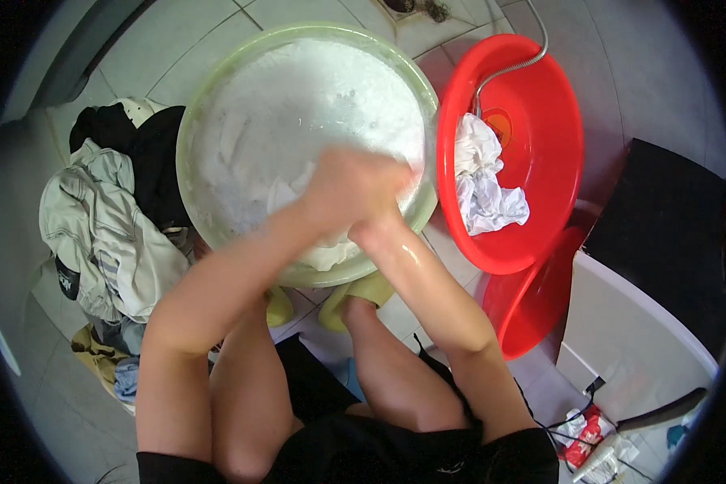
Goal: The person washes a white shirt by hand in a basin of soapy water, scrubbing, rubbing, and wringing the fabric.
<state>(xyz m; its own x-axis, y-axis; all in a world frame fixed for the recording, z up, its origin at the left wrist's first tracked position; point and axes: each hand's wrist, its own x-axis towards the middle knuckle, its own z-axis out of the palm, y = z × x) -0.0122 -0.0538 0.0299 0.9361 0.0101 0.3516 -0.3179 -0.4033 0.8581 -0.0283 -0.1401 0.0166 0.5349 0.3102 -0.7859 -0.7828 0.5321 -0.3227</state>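
A pale green basin (218, 81) full of white suds stands on the tiled floor in front of me. My left hand (339, 189) and my right hand (379, 214) are pressed together over its near side, both blurred, gripping a white wet cloth (327, 254) that bulges below them at the basin's rim. More white cloth (286, 194) shows in the suds just left of the hands. My bare knees sit below the basin.
A red basin (540, 105) to the right holds wrung white garments (484, 181) and a metal shower hose (512, 68). A pile of clothes (109, 226) lies left of the green basin. Another red tub (532, 306) and a white box (629, 323) sit at lower right.
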